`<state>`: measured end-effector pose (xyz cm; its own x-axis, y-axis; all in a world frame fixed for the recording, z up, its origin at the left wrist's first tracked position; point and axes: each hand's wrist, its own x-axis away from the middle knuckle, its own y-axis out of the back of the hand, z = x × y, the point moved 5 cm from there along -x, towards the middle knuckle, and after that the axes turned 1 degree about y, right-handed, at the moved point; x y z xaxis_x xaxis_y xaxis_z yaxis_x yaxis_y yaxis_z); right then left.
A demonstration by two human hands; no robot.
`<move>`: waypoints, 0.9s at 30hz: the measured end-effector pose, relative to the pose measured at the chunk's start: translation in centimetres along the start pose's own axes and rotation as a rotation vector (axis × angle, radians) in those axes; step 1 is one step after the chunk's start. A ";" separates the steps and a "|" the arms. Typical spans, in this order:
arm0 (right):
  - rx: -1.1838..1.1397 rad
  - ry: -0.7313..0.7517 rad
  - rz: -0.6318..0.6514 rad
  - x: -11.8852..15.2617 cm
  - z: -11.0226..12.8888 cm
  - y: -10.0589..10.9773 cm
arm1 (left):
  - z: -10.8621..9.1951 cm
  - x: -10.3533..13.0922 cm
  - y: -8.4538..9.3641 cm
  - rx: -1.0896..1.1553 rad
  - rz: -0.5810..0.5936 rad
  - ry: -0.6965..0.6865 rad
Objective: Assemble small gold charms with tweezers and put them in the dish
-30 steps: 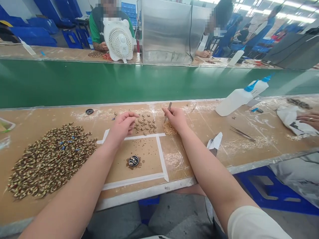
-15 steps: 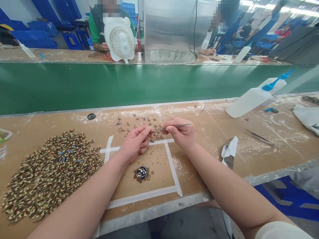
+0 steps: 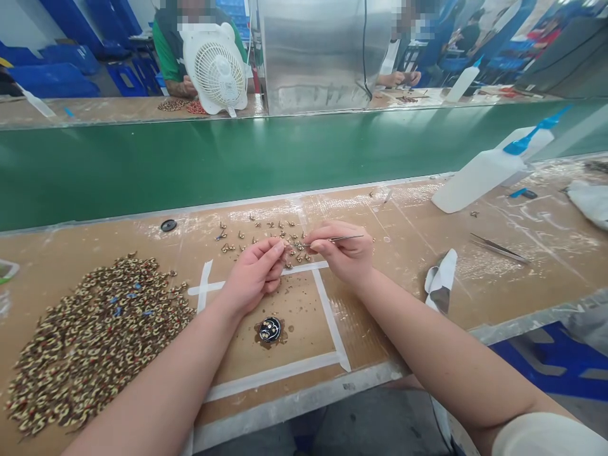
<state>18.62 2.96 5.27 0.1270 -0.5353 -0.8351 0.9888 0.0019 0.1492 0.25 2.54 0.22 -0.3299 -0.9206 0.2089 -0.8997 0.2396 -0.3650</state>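
Note:
My right hand (image 3: 342,254) holds thin metal tweezers (image 3: 350,237) like a pen, their tips pointing left. My left hand (image 3: 253,273) is closed in a pinch at those tips; whatever lies between its thumb and finger is too small to make out. Behind and below the fingertips, small curled brown-and-cream parts (image 3: 225,247) are scattered over the brown work surface. Nearer to me, a small round black dish (image 3: 270,330) with dark, shiny contents and a few pale bits sits on a wet stain inside a white tape outline (image 3: 280,376).
To the left lies a big heap of similar parts (image 3: 102,342). A black ring-shaped lid (image 3: 168,225) is farther back. On the right are a second pair of tweezers (image 3: 501,248), a crumpled white cloth (image 3: 443,278) and blue-tipped bottles (image 3: 477,182). Two people sit beyond the green divider (image 3: 190,161).
The view has shifted slightly. Both hands keep nearly the same pose, with the tweezers still meeting the left fingertips.

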 end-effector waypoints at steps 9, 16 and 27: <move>-0.037 -0.048 -0.024 0.0 0.2 0.1 | 0.2 0.1 -0.1 0.024 0.025 0.010; 0.034 -0.195 -0.062 0.3 0.0 0.5 | -0.1 0.2 -0.2 0.014 -0.001 -0.028; 0.020 -0.169 -0.079 0.2 0.5 0.5 | 0.0 0.3 -0.5 0.043 0.041 -0.014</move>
<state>19.08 2.41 5.45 0.0325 -0.6670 -0.7443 0.9932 -0.0618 0.0987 0.60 2.14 0.44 -0.3619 -0.9145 0.1809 -0.8723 0.2638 -0.4116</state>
